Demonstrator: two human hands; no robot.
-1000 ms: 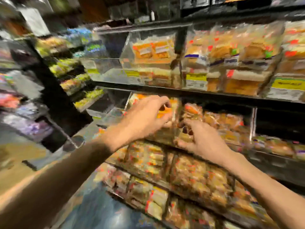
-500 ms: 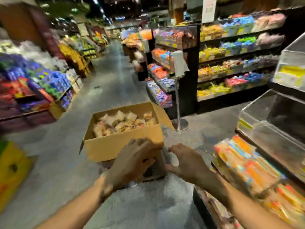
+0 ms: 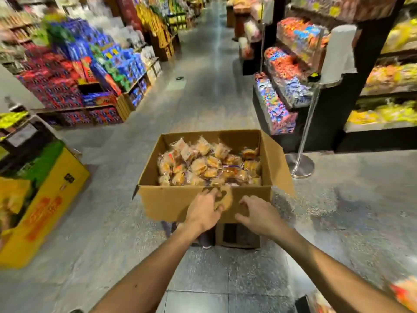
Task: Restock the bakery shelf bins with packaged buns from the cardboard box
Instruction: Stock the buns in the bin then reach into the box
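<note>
Labels on packaged buns (image 3: 209,166) blurred, unreadable. Since last look cardboard box (image 3: 171,199) nearer, centred; left grip (image 3: 205,210), right grip (image 3: 259,213) loosely spread, empty, at its near wall.

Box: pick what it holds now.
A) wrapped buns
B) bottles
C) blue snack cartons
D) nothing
A: the box stands open on the floor, and a pile of wrapped buns shows inside it.
</note>
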